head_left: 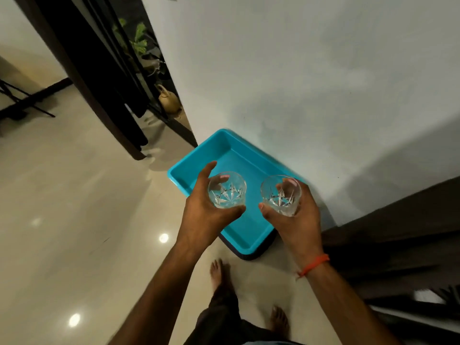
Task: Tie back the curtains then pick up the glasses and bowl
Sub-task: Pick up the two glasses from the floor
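Observation:
My left hand [202, 207] grips a clear cut-glass tumbler [227, 190], fingers and thumb curled round its side. A second clear tumbler [280, 194] is held the same way by my right hand [296, 217], which wears an orange thread at the wrist. Both glasses are upright and look empty, held side by side above a turquoise plastic tub [239, 158] that stands on the floor against the white wall. Dark curtains [99, 78] hang at the upper left. No bowl is in sight.
Glossy beige floor tiles [74, 195] spread to the left. A clay jug [169, 98] and a green plant [137, 38] show behind the glass door. Dark wooden furniture [398, 232] stands at the right. My bare feet [219, 272] are just in front of the tub.

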